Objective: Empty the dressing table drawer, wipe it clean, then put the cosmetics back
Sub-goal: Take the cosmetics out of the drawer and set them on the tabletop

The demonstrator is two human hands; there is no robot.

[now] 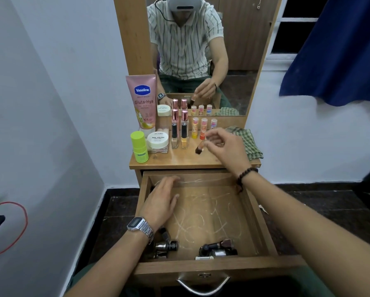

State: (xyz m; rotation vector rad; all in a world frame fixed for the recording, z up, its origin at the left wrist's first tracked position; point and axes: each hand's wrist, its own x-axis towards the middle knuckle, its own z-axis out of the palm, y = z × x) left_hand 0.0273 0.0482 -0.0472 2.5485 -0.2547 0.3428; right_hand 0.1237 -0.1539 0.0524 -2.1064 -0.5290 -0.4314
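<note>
Pinching one small bottle (199, 149), the right hand (226, 146) hovers by three lip balms (203, 127); left hand (160, 202) spread.

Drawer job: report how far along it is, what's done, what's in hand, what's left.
Done: most cosmetics stand on the tabletop, among them the lotion tube and nail polish jar.
In hand: the right hand pinches a small bottle over the tabletop; the left hand lies flat inside the drawer.
Left: several small bottles remain at the drawer's front, white marks streak its floor, and the checked cloth lies unused. Wiping and refilling are still ahead.
</note>
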